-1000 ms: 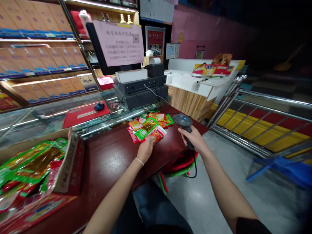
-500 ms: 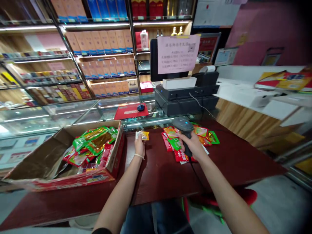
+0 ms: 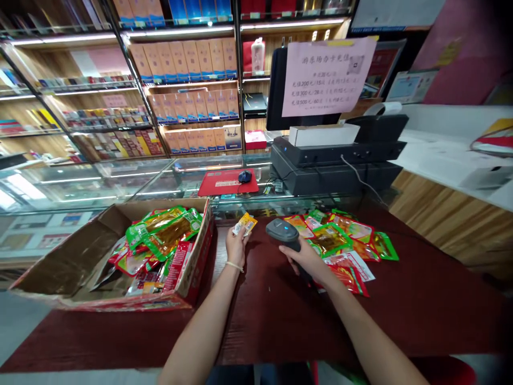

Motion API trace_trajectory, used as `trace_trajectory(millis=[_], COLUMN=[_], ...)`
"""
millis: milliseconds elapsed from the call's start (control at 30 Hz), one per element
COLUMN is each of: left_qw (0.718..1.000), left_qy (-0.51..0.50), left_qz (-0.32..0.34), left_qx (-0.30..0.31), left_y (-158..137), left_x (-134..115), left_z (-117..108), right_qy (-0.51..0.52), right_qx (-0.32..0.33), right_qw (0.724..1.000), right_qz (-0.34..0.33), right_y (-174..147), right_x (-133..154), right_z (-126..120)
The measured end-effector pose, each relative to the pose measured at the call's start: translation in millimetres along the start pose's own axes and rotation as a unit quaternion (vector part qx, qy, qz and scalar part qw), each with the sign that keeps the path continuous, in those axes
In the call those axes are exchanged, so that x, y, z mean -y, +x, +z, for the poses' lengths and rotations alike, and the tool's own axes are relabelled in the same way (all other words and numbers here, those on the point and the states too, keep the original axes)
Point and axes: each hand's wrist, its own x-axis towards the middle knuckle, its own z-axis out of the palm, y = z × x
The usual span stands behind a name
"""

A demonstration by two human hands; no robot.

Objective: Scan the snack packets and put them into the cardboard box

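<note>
My left hand (image 3: 236,245) is closed on a small yellow and white snack packet (image 3: 245,223), held just above the dark red table (image 3: 256,315). In my right hand (image 3: 308,261) is a black barcode scanner (image 3: 284,232), gripped by its handle, with a blue light on top. Its head points left toward the packet, with a gap between them. Right of the scanner lies a spread of snack packets (image 3: 331,239) in green, red and orange. An open cardboard box (image 3: 76,267) on the left holds more such packets (image 3: 164,232).
Behind the table a glass counter (image 3: 116,182) carries a red mouse pad (image 3: 216,183) and a mouse (image 3: 245,176). A black cash drawer (image 3: 332,176) stands at the back right, below a monitor with a pink sign (image 3: 326,80). Shelves of boxed goods (image 3: 184,59) line the wall.
The scanner has moved left off the packet pile, toward my left hand. My left hand has turned the yellow packet so its pale side shows. The view has shifted slightly.
</note>
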Motion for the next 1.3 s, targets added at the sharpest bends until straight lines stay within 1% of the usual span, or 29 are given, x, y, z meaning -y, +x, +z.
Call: trace_trajectory(millis=[67, 133, 200, 300, 467, 567, 633, 700, 800, 867, 933, 967, 1000, 1067, 1100, 1133, 1167, 1200, 1233, 1267, 1300], left_qw=[1.0, 1.0, 1.0, 1.0, 1.0, 1.0, 1.0, 0.998, 0.992, 0.985, 0.969, 0.956, 0.936, 0.878, 0.845, 0.815, 0.793, 0.779, 0.774, 0.779, 0.79], left_qy=[-0.001, 0.004, 0.015, 0.016, -0.003, 0.004, 0.02, 0.039, 0.049, 0.05, 0.072, 0.101, 0.141, 0.25, 0.308, 0.36, 0.408, 0.451, 0.483, 0.502, 0.508], left_qz=[-0.001, -0.003, -0.003, -0.002, -0.004, 0.001, 0.02, 0.056, 0.12, 0.165, 0.235, 0.276, 0.324, 0.408, 0.435, 0.45, 0.449, 0.433, 0.406, 0.373, 0.343], left_qx=[0.002, -0.001, -0.006, -0.002, 0.003, 0.0, -0.008, -0.017, -0.012, 0.001, 0.0, 0.003, -0.006, -0.021, -0.034, -0.05, -0.057, -0.055, -0.046, -0.032, -0.019], left_y=[0, 0, 0, 1, -1, -4, -10, -18, -36, -48, -58, -61, -64, -65, -64, -62, -59, -55, -50, -44, -39], left_x=[0, 1, 3, 3, 0, -2, -5, -13, -41, -73, -113, -134, -156, -197, -214, -228, -238, -246, -250, -252, -252], left_z=[0, 0, 0, -1, -1, -1, 2, 8, 22, 32, 35, 33, 29, 13, 2, -11, -24, -37, -50, -62, -73], right_qy=[-0.019, -0.038, -0.056, -0.067, -0.046, -0.022, 0.003, 0.029, 0.063, 0.082, 0.098, 0.102, 0.104, 0.105, 0.106, 0.107, 0.108, 0.108, 0.106, 0.102, 0.099], right_qx=[0.031, 0.048, 0.052, 0.04, 0.041, 0.029, 0.024, 0.024, 0.012, 0.003, 0.002, 0.005, 0.007, 0.012, 0.014, 0.016, 0.018, 0.021, 0.025, 0.027, 0.026], right_qw=[0.999, 0.998, 0.997, 0.997, 0.998, 0.999, 1.0, 0.999, 0.998, 0.996, 0.995, 0.994, 0.994, 0.993, 0.993, 0.993, 0.993, 0.992, 0.992, 0.992, 0.992], right_qz=[0.011, 0.013, 0.006, 0.002, 0.01, 0.017, 0.006, -0.015, -0.027, -0.026, -0.028, -0.03, -0.034, -0.044, -0.048, -0.05, -0.052, -0.055, -0.059, -0.064, -0.068], right_y=[-3, -5, -6, -7, -7, -6, -5, -5, -5, -6, -6, -7, -8, -10, -10, -11, -12, -12, -12, -13, -13], right_x=[1, 2, 2, 3, 3, 2, 3, 3, 5, 6, 8, 8, 9, 11, 12, 13, 13, 13, 13, 14, 14], right_z=[0, 2, 3, 5, 6, 6, 6, 5, 3, 3, 3, 4, 5, 8, 9, 10, 11, 11, 12, 13, 13])
